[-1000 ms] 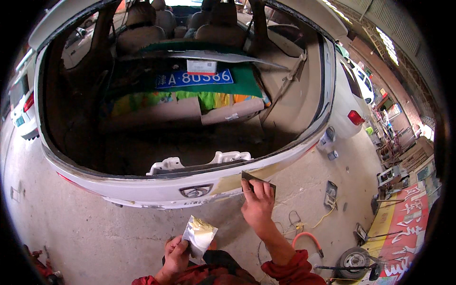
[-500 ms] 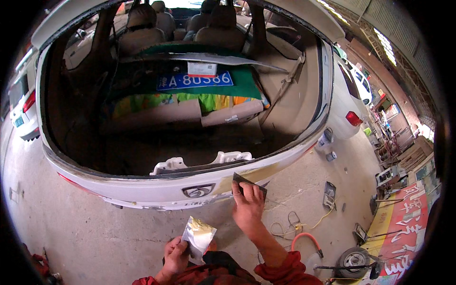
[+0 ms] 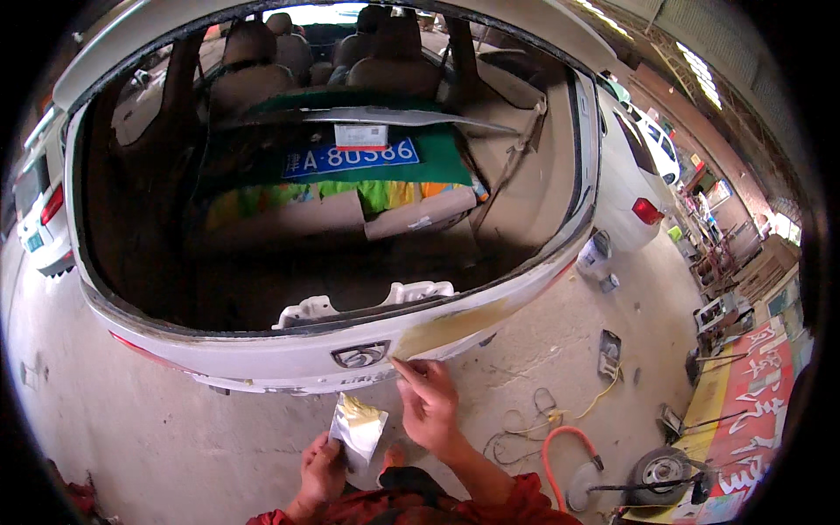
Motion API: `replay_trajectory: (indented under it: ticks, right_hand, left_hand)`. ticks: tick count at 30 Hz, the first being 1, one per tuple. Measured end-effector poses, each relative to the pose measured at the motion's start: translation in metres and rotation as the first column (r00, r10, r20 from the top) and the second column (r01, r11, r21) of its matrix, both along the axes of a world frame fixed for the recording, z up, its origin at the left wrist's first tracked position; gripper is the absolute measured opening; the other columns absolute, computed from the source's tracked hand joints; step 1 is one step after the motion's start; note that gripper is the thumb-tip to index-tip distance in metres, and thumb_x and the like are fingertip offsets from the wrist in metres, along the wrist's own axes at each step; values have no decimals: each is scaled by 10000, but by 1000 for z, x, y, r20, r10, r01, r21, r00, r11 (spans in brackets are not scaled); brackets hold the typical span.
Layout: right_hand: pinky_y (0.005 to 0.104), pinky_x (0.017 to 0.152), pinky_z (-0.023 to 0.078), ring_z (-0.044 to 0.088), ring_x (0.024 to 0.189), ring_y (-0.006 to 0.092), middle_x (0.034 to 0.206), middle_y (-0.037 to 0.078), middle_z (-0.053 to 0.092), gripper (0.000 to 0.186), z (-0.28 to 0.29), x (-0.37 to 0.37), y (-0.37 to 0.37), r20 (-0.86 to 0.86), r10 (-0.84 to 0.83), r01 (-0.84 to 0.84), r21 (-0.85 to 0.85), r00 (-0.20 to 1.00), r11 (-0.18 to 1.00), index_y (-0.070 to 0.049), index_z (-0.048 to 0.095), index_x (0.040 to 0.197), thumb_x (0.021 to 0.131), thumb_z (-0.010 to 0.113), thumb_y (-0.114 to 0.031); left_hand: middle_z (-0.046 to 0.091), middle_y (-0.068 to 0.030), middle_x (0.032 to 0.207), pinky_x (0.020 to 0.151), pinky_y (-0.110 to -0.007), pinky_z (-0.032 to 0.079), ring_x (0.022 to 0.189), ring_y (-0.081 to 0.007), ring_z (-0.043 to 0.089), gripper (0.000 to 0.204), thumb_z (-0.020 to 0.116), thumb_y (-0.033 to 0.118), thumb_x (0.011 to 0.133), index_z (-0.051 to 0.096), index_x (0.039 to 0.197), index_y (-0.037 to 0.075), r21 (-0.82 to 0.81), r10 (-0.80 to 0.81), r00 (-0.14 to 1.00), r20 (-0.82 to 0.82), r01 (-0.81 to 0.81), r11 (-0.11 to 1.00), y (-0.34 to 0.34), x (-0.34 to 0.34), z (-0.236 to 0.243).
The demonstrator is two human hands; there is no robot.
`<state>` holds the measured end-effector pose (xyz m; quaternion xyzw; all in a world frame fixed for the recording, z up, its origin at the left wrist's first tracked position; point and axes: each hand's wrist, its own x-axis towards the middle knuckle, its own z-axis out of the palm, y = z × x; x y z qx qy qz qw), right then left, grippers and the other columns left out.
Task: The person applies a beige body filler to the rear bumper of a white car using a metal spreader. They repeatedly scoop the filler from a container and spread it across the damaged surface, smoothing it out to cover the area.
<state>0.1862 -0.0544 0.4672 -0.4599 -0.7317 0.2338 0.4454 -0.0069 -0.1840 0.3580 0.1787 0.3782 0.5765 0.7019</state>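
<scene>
My left hand (image 3: 322, 468) is closed on the lower edge of a pale flat putty board (image 3: 359, 435), with a smear of yellow putty (image 3: 357, 409) along its top. To the right of it, my right hand (image 3: 429, 404) has its fingers bent together, one pointing up to the lower edge of the white tailgate (image 3: 262, 357), just right of the emblem (image 3: 360, 354). Whatever lies in that hand is hidden; the dark flat spreader seen in it earlier does not show. A broad yellowish filler patch (image 3: 451, 325) covers the tailgate above and right of my fingers.
The tailgate's window opening has no glass; inside lie a blue number plate (image 3: 353, 157) and a small white box (image 3: 360, 136). On the floor to the right are an orange hose (image 3: 553, 455), cables, a loose wheel (image 3: 661, 475), a sander-like tool (image 3: 610, 353) and a bucket (image 3: 595, 249).
My right hand has come down and left, off the filler patch toward the emblem, and the dark spreader has gone out of sight. My left hand still holds the board, slightly further left.
</scene>
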Motion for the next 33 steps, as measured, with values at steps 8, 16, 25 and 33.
replay_trajectory:
  ticks: [8,16,25,33]
  right_hand:
    - [334,770,522,642,917,213,1048,127,658,307,-8,32,-48,-366,144,-264,-303,919,916,20,685,1204,909,600,41]
    - [252,710,507,624,805,117,956,54,667,126,-85,85,0,-354,-246,125,-331,902,935,14,673,1039,920,676,-27]
    - [241,679,517,629,742,81,854,69,689,157,-75,64,61,-413,-139,65,-186,900,980,30,678,1010,887,739,-47]
    - [259,671,535,661,742,103,863,89,711,149,-92,62,74,-372,-143,88,-161,917,983,29,688,987,876,747,-50]
  left_hand:
    - [648,-141,1215,958,-385,482,1102,-236,622,387,506,235,1006,562,1248,-62,49,-51,991,-124,57,997,16,21,29]
    - [658,-132,1192,982,-382,473,1101,-243,623,351,513,191,982,571,1231,-50,-150,153,983,100,-137,979,9,37,29]
    - [649,-110,1182,969,-374,472,1107,-231,617,314,507,174,989,581,1216,-31,-14,30,964,-263,-35,999,-26,68,-10]
    - [645,-107,1181,961,-361,470,1090,-229,617,306,493,152,985,576,1211,-37,-34,27,979,-204,-35,999,-26,73,-10]
